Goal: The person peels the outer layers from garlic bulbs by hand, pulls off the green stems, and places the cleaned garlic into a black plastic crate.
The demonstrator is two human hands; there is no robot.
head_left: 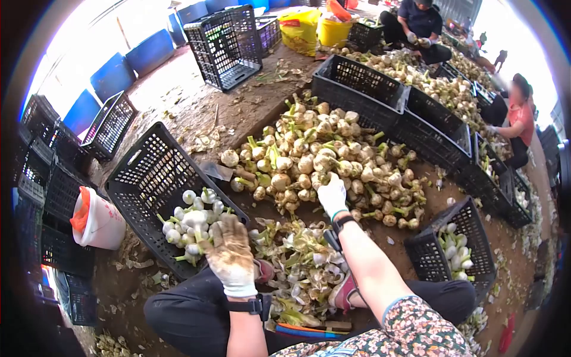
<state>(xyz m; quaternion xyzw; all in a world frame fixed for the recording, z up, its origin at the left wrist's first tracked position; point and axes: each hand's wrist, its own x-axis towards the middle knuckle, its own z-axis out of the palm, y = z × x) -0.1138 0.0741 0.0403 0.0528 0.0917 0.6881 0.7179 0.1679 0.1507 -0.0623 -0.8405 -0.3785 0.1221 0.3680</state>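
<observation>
My left hand, in a white glove stained brown across the fingers, is open with its fingers stretched out. It is over the near edge of a tilted black crate, beside cleaned white garlic bulbs with short green stems. My right hand, in a cleaner white glove, reaches into a heap of soil-coloured garlic. Its fingers close at a garlic bulb and partly hide it. Between my feet lies a pile of peeled skins and leaves.
A smaller black crate with trimmed garlic stands at my right. Several black crates line the heap's far side. A white bucket stands left. A flat grey blade-like piece lies by the crate. Two people sit farther off.
</observation>
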